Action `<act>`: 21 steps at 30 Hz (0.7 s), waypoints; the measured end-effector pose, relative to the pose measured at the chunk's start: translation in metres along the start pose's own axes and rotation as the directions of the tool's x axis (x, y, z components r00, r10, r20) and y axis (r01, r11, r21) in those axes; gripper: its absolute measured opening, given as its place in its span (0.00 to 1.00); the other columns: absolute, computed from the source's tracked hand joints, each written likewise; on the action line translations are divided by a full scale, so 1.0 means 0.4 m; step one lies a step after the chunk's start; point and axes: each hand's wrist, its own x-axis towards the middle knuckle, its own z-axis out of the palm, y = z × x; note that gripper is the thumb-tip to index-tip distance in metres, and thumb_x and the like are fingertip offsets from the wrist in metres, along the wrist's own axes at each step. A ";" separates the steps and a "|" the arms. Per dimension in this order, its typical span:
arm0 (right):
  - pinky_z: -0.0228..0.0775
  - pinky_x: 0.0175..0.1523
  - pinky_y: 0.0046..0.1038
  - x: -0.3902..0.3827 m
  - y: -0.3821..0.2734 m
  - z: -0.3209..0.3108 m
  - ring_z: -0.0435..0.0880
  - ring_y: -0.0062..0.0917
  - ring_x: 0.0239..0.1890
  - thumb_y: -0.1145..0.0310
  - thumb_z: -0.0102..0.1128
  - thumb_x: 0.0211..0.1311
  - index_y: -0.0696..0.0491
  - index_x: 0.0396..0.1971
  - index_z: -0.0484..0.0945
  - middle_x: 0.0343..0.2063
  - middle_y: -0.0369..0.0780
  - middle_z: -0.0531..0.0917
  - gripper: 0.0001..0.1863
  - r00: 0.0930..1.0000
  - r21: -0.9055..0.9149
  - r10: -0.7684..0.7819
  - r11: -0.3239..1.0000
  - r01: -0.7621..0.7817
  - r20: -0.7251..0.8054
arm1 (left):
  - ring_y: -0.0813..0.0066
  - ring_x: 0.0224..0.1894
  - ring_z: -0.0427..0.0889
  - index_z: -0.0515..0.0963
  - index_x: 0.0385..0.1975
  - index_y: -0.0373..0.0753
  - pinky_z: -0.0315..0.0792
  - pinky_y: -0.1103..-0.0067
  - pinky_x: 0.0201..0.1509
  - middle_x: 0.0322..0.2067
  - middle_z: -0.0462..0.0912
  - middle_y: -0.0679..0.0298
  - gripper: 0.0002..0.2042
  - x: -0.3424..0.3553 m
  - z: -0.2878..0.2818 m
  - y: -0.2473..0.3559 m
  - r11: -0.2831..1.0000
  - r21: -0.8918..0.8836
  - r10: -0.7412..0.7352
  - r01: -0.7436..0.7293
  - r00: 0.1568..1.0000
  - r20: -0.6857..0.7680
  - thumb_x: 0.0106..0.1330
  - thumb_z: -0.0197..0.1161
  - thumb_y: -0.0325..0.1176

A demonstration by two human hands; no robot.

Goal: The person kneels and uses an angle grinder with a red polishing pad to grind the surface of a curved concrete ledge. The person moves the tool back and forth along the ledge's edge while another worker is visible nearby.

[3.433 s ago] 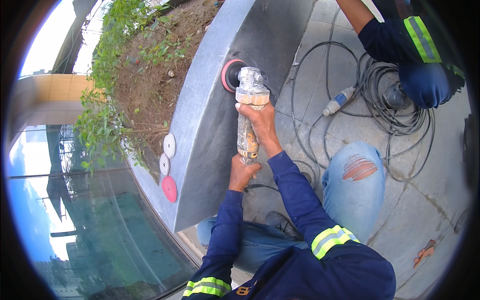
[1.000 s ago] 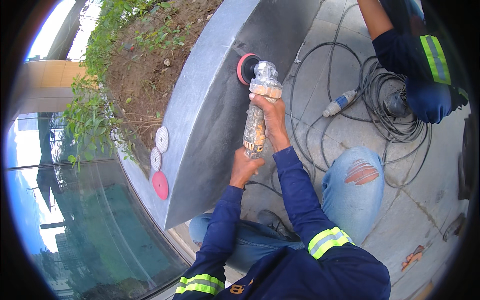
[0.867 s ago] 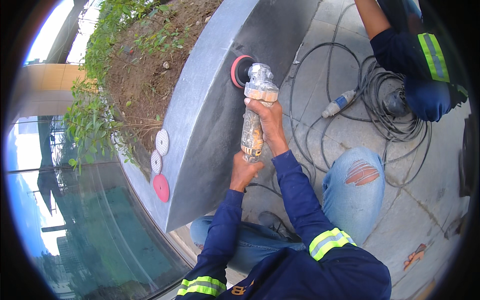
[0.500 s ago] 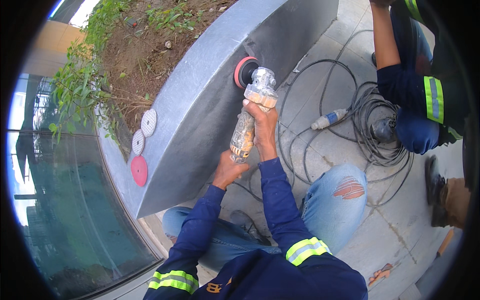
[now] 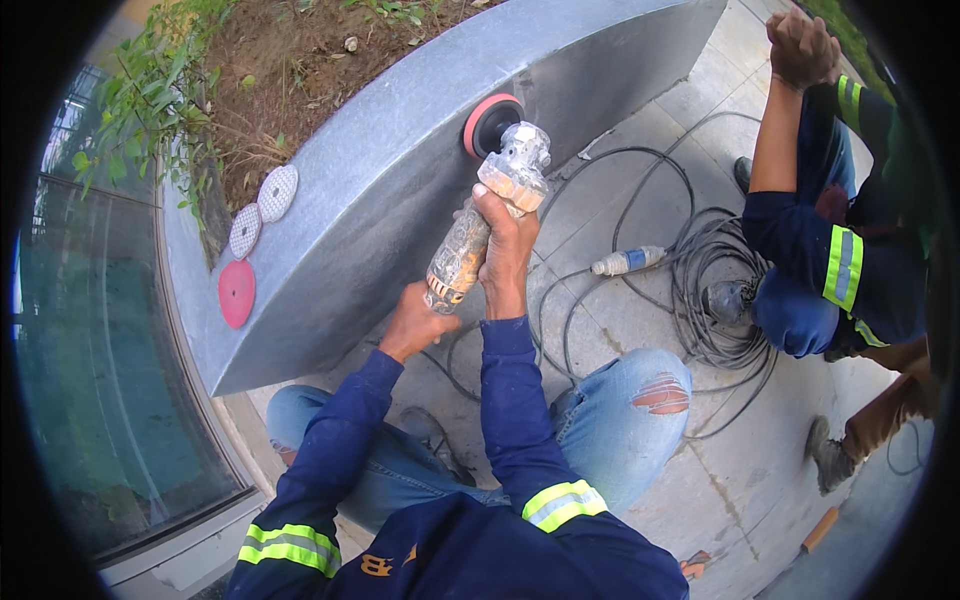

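Note:
Both my hands hold a dusty angle polisher [image 5: 487, 218]. My right hand [image 5: 506, 245] grips its body just below the head. My left hand [image 5: 417, 322] holds the rear end of the handle. The tool's red round pad [image 5: 490, 121] presses against the sloped grey stone face of a planter wall [image 5: 380, 190]. I am squatting, with my knees in torn blue jeans below the tool.
Two white discs [image 5: 262, 209] and one red disc [image 5: 236, 293] lie on the wall's top at left. Coiled black cables [image 5: 712, 290] and a plug connector [image 5: 626, 262] lie on the paving. Another person [image 5: 840, 230] in blue workwear crouches at right. A glass pane [image 5: 95, 390] lies left.
The view has swung, so the wall and tool sit further up and right. The polisher pad has stayed pressed on the stone, shifting slightly along it. The other person has raised their arms.

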 end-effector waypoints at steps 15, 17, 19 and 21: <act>0.85 0.37 0.33 0.028 -0.030 0.008 0.88 0.27 0.32 0.66 0.73 0.62 0.59 0.53 0.81 0.38 0.40 0.84 0.21 0.998 -0.012 -0.013 1.000 0.014 0.062 | 0.75 0.22 0.82 0.83 0.41 0.26 0.74 0.74 0.24 0.29 0.87 0.61 0.17 0.016 -0.009 0.010 0.999 0.006 0.041 -0.041 0.999 0.006 0.53 0.74 0.27; 0.82 0.38 0.32 0.032 -0.045 0.010 0.86 0.26 0.33 0.69 0.74 0.61 0.59 0.52 0.80 0.38 0.40 0.85 0.20 0.998 0.016 0.004 1.000 -0.005 0.070 | 0.75 0.22 0.82 0.84 0.41 0.26 0.74 0.74 0.24 0.28 0.86 0.61 0.17 0.026 -0.007 0.028 0.998 0.022 0.052 -0.053 0.999 0.015 0.52 0.75 0.27; 0.82 0.38 0.32 0.026 -0.037 0.007 0.86 0.26 0.32 0.69 0.74 0.62 0.59 0.52 0.80 0.38 0.40 0.85 0.21 0.999 0.011 0.006 1.000 -0.006 0.054 | 0.75 0.21 0.82 0.84 0.41 0.26 0.74 0.74 0.24 0.28 0.86 0.61 0.17 0.018 -0.003 0.030 0.999 0.029 0.028 -0.028 1.000 -0.003 0.52 0.75 0.27; 0.82 0.38 0.32 0.017 -0.026 0.000 0.86 0.26 0.32 0.69 0.74 0.62 0.59 0.52 0.80 0.38 0.40 0.85 0.21 0.999 0.004 0.015 1.000 -0.015 0.037 | 0.75 0.21 0.81 0.83 0.41 0.26 0.73 0.74 0.24 0.28 0.86 0.61 0.17 0.005 0.002 0.025 1.000 0.020 0.006 -0.006 1.000 -0.003 0.51 0.74 0.26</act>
